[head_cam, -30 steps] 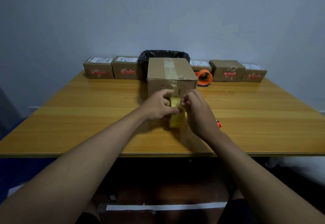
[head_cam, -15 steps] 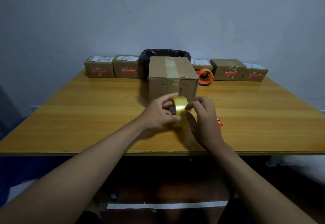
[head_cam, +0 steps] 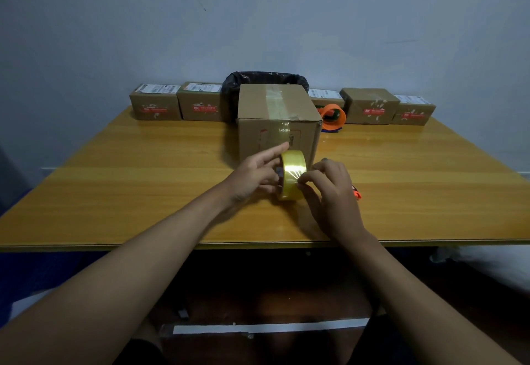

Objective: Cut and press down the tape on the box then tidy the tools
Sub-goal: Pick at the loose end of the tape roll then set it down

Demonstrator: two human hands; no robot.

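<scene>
A cardboard box (head_cam: pixel 275 106) stands in the middle of the wooden table (head_cam: pixel 129 181), with clear tape running over its top and down its front face. Just in front of it a yellow tape roll (head_cam: pixel 292 171) stands on edge. My left hand (head_cam: pixel 253 174) holds the roll from the left, index finger stretched toward the box. My right hand (head_cam: pixel 329 189) pinches at the roll's outer surface with thumb and fingertips. An orange cutter (head_cam: pixel 357 194) lies on the table, mostly hidden behind my right hand.
Several small labelled boxes (head_cam: pixel 156 105) line the back edge against the wall. A black-lined bin (head_cam: pixel 263 79) sits behind the main box. An orange tape dispenser (head_cam: pixel 332 116) rests to its right. The table's front edge runs below my wrists.
The roll has risen and turned from low on the table to upright between my hands. My right hand slid from gripping it to pinching its surface.
</scene>
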